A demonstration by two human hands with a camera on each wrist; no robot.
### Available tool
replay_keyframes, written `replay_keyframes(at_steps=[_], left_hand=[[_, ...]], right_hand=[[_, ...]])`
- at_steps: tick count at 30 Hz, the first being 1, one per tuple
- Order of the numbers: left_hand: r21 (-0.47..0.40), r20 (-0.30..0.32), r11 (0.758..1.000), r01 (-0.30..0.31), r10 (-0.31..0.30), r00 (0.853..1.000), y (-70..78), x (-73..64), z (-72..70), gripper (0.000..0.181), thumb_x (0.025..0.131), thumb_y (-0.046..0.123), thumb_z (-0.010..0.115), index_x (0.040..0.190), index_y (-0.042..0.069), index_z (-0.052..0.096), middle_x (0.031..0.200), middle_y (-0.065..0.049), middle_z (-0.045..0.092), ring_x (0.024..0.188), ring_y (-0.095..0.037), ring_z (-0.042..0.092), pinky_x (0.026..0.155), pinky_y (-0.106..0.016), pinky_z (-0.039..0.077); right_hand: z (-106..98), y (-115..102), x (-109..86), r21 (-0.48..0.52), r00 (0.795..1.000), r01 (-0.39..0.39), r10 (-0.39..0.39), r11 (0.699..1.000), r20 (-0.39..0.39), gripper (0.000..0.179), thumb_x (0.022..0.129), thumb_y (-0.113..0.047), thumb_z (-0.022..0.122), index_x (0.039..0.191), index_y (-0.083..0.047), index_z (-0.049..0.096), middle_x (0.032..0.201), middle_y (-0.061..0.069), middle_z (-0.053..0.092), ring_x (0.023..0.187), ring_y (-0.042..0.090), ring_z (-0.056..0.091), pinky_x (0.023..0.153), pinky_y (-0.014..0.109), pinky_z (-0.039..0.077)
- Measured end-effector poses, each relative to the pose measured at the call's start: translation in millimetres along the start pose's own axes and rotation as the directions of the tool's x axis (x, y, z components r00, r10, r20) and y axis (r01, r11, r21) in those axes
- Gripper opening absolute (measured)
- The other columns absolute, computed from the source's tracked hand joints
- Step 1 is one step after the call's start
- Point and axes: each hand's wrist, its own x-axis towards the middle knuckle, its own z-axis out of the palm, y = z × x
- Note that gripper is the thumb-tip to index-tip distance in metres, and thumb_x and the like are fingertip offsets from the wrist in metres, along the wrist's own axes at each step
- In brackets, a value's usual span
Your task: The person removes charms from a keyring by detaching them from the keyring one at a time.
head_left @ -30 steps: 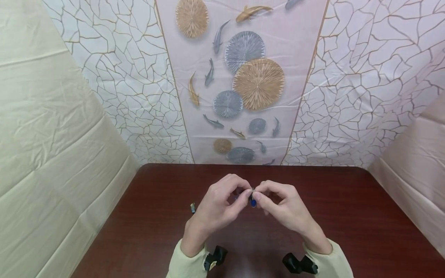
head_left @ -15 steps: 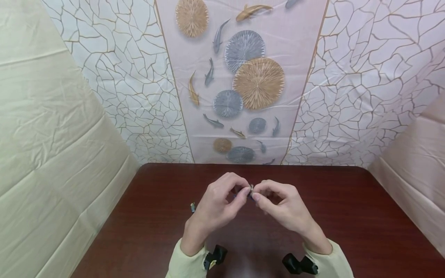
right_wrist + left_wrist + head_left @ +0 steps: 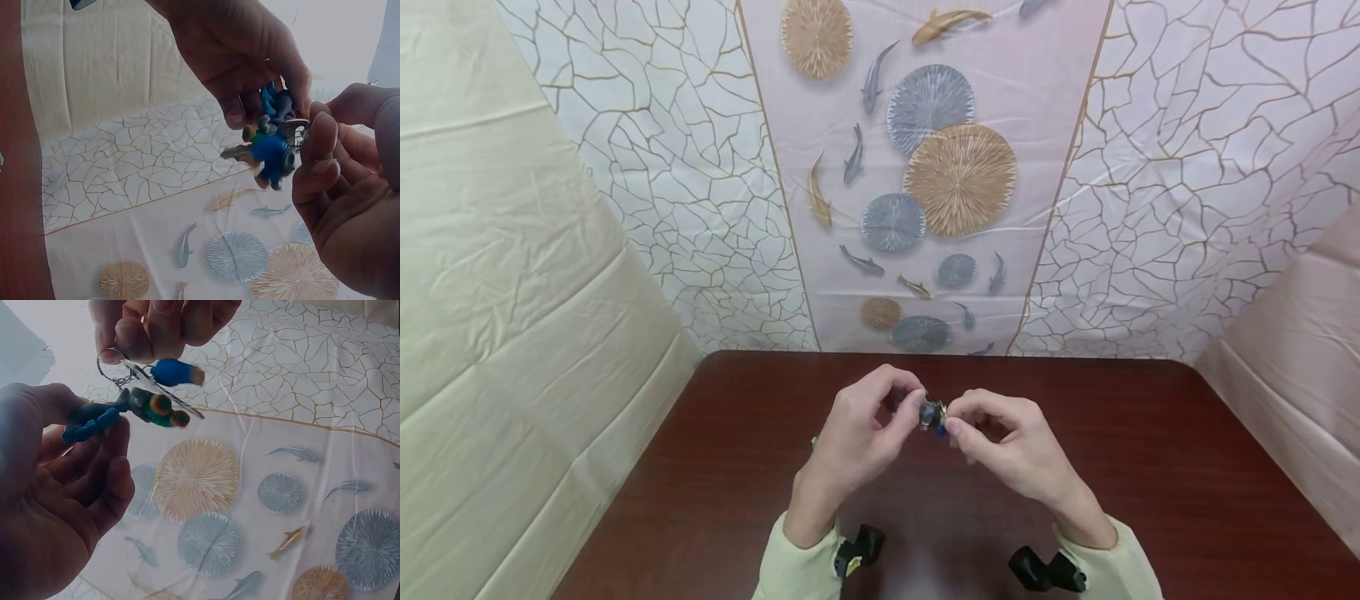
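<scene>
Two hands, both mine, head view first. Left hand [image 3: 865, 433] and right hand [image 3: 1003, 433] stand above the surface [image 3: 1150, 467], toward its far edge, thumb and finger of each drawn together. Between them: one bunch [image 3: 929, 414] of small charms, dark and blue, held clear of the surface. One small item [image 3: 815, 443] on the surface, toward its left edge, mostly hidden by my left arm; kind cannot be told. Two pale sleeves [image 3: 797, 560]. Two black cameras [image 3: 1047, 571], one at each wrist. Beyond the far edge, one cloth [image 3: 925, 275] printed with fish and discs.

Left wrist view. One dark figure [image 3: 94, 422] with blue parts, pinched in my left fingers. One thin ring [image 3: 100, 367] at my right fingertips. Beside it, one blue charm [image 3: 175, 373] with a tan end, and one green charm [image 3: 153, 412] with two orange-brown ends.

Right wrist view. Ring pinched in my right fingers, no gap showing. Blue charm foremost, blurred; dark figure behind, at my left fingers; green charm partly covered by the blue.
</scene>
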Motion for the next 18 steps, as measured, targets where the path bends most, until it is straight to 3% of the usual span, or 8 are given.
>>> replay_keyframes(at_steps=[4,10,13,18], left_hand=[[-0.024,-0.032,1.0,-0.007,0.006,0.999,-0.9,0.2,-0.7,0.004,0.093,0.008,0.064,0.097,0.008,0.063,0.082,-0.001,0.063,0.067,-0.006,0.054,0.058,-0.012,0.047],[-0.063,-0.034,0.998,-0.019,0.017,0.999,-1.5,0.0,-2.8,0.003,0.094,0.01,0.063,0.097,0.008,0.064,0.08,-0.001,0.064,0.066,-0.006,0.054,0.057,-0.014,0.048],[-0.055,-0.026,0.998,0.004,-0.006,1.0,-2.7,-0.5,-6.2,0.003,0.094,0.009,0.063,0.096,0.009,0.065,0.081,0.0,0.065,0.067,-0.005,0.056,0.057,-0.015,0.049],[-0.004,0.02,0.995,0.102,-0.102,0.995,-10.2,-2.1,-17.0,0.002,0.094,0.011,0.064,0.096,0.012,0.065,0.083,0.003,0.067,0.064,-0.005,0.054,0.055,-0.017,0.047]], right_hand=[[-1,0,0.0,-0.017,1.0,-0.01,0.01,1.0,-0.008,0.024,0.086,0.014,0.062,0.093,-0.009,0.064,0.071,0.0,0.059,0.05,0.015,0.054,0.044,0.021,0.045],[0,0,0.5,-0.027,1.0,-0.016,0.015,1.0,-0.014,0.023,0.087,0.012,0.062,0.093,-0.01,0.063,0.07,0.001,0.059,0.051,0.011,0.052,0.044,0.021,0.044],[0,0,0.8,-0.032,1.0,-0.021,0.021,0.999,-0.015,0.023,0.088,0.011,0.062,0.093,-0.011,0.063,0.07,0.002,0.058,0.051,0.01,0.053,0.044,0.021,0.044],[-2,1,0.8,-0.058,0.998,-0.054,0.053,0.997,-0.024,0.017,0.089,0.006,0.064,0.092,-0.011,0.065,0.069,0.001,0.06,0.05,0.01,0.053,0.044,0.021,0.044]])
